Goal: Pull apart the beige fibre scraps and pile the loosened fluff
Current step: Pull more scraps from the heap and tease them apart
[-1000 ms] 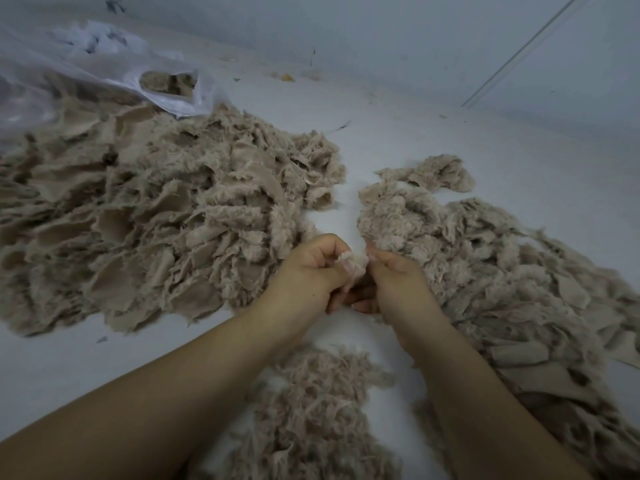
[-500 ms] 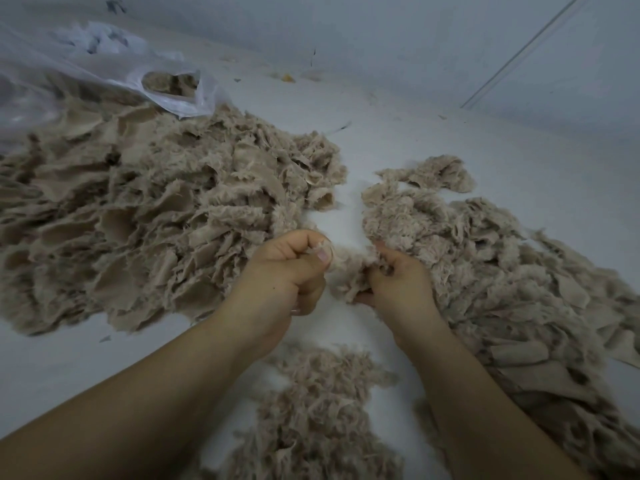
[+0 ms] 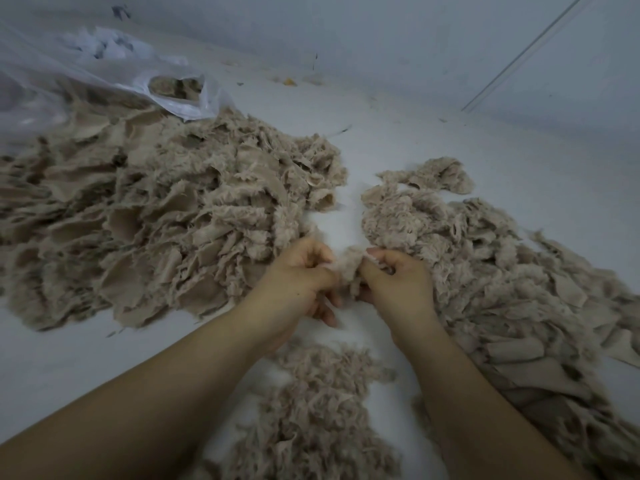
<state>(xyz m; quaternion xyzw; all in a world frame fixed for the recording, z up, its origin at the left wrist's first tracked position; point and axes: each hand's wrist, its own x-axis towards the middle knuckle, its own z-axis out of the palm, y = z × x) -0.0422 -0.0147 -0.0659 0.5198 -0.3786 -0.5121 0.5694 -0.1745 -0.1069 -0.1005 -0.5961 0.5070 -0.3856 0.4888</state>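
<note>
The left hand [image 3: 300, 276] and the right hand [image 3: 398, 277] meet close together above the pale grey-white floor [image 3: 86, 368], each with curled fingers pinching one side of a small tuft of beige fibre scrap [image 3: 349, 268] held between them. Just below the wrists, nearest the person, lies a low pile of loosened, wispy beige fluff [image 3: 318, 410]. To the left spreads a large heap of flat, frayed beige fibre scraps [image 3: 156, 216]; to the right a second heap of beige scraps [image 3: 502, 289] runs along under the right forearm. At the far left a crumpled translucent plastic bag [image 3: 86, 74] rests on the large heap's far edge, with more scraps visible through its opening.
</note>
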